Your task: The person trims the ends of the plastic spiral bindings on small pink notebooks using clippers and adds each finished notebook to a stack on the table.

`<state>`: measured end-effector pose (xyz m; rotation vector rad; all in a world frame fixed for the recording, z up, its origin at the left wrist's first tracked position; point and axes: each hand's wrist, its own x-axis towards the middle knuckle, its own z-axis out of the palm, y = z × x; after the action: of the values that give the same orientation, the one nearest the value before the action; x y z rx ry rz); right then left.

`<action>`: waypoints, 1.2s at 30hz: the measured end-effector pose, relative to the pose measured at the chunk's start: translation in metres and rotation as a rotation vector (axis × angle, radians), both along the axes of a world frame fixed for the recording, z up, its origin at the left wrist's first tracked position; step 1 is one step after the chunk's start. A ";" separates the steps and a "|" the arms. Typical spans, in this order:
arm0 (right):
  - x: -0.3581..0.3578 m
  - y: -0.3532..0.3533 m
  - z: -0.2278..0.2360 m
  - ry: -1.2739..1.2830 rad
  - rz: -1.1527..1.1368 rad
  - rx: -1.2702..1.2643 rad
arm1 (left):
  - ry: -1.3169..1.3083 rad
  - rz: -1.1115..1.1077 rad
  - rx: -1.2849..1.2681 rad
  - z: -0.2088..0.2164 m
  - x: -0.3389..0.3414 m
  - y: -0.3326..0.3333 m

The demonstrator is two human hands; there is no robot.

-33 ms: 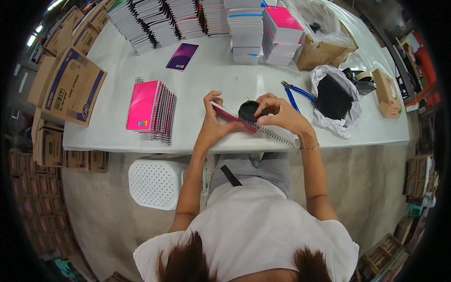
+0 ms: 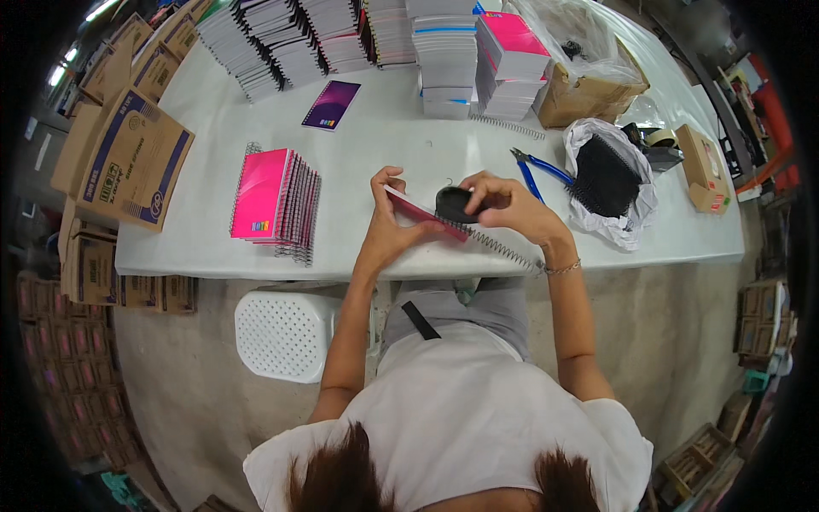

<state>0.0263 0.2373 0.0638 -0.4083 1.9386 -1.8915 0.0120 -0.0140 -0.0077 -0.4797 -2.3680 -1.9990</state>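
The left hand (image 2: pixel 391 224) grips a pink notebook (image 2: pixel 415 208) on edge, near the front of the white desk (image 2: pixel 188 235): fingers behind, thumb on the near side. A metal coil (image 2: pixel 505 249) lies along the notebook's lower edge and trails off rightward, reaching the right wrist. The right hand (image 2: pixel 514 207) has its fingers curled at a round black dish (image 2: pixel 453 205) — whether they pinch anything, I cannot tell.

Just right of that hand lie blue-handled pliers (image 2: pixel 530 179), and beyond them black coils (image 2: pixel 607 175) in a white bag (image 2: pixel 628 236). To the left stands a pink pile (image 2: pixel 261 194) of coil-bound notebooks; farther back lies a purple notebook (image 2: pixel 331 104) — flat, near tall stacks (image 2: pixel 446 60) along the far side.
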 end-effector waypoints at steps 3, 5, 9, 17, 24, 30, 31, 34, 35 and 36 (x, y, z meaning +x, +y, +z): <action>0.001 -0.001 0.000 0.003 0.042 -0.020 | -0.001 -0.003 -0.006 -0.003 -0.001 -0.001; 0.002 0.004 0.000 -0.007 0.139 -0.107 | 0.020 -0.005 0.021 -0.006 -0.003 -0.002; -0.005 0.002 -0.006 -0.147 0.048 -0.039 | 0.087 -0.003 0.037 -0.005 0.001 0.004; -0.007 0.005 -0.026 -0.111 -0.124 -0.009 | 0.062 -0.010 0.021 0.001 0.003 0.006; 0.000 0.007 -0.011 -0.120 -0.043 -0.050 | 0.070 -0.020 0.023 -0.002 0.005 0.003; -0.006 -0.007 -0.019 -0.027 -0.083 0.154 | -0.020 -0.079 0.080 -0.005 -0.004 -0.003; -0.012 -0.006 -0.021 -0.019 -0.060 0.062 | -0.020 -0.089 0.060 -0.006 -0.002 -0.003; 0.003 -0.010 -0.023 -0.062 -0.107 0.016 | -0.010 -0.098 0.040 -0.007 0.001 0.000; -0.008 -0.007 -0.029 0.047 -0.174 0.147 | -0.001 -0.094 0.056 -0.006 0.000 0.001; -0.007 -0.010 -0.024 0.060 -0.113 0.083 | 0.015 -0.084 0.071 -0.003 -0.003 0.000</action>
<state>0.0196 0.2272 0.0399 -0.3402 2.1124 -1.8792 0.0090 -0.0138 -0.0111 -0.5987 -2.2960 -2.0974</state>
